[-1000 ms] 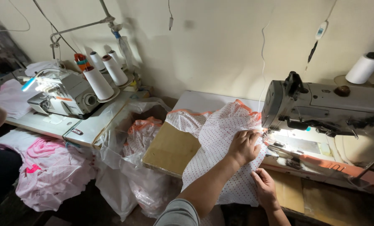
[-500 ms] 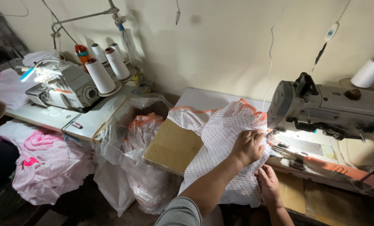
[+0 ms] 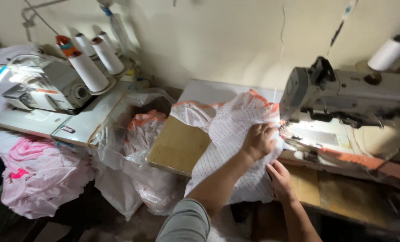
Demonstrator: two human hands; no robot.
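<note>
Both hands bunch the dotted white fabric (image 3: pixel 236 134) beside the sewing machine (image 3: pixel 343 94), left hand (image 3: pixel 259 142) above right hand (image 3: pixel 278 177), each grip clamped.

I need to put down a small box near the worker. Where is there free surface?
Free: the brown board left of the dotted cloth, and the white tabletop behind it by the wall. Crowded: around the sewing machine, where the left hand and right hand hold the cloth.
</note>
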